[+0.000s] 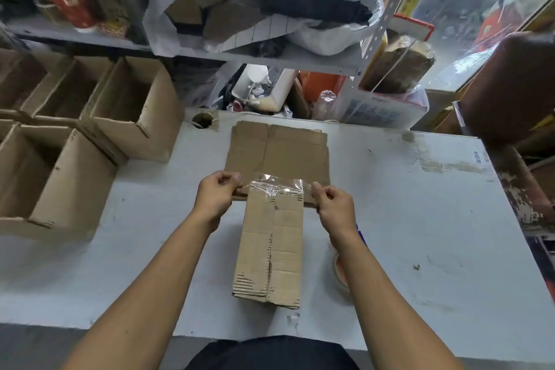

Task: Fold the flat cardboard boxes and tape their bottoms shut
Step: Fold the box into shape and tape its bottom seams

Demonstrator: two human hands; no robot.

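Observation:
A folded cardboard box (271, 249) stands on the white table (420, 219) in front of me, its closed bottom flaps facing up. Across its far end stretches a strip of clear tape (277, 185). My left hand (217, 194) pinches the strip's left end, and my right hand (332, 206) pinches its right end. A stack of flat cardboard boxes (279, 150) lies on the table just behind the box. A tape roll (341, 273) sits to the right of the box, mostly hidden by my right forearm.
Several folded open boxes (120, 111) stand at the left, on and beside the table's corner. A cluttered metal shelf (270, 24) rises behind the table. A brown chair (510, 84) stands at the right. A round hole (201, 121) pierces the table's far edge.

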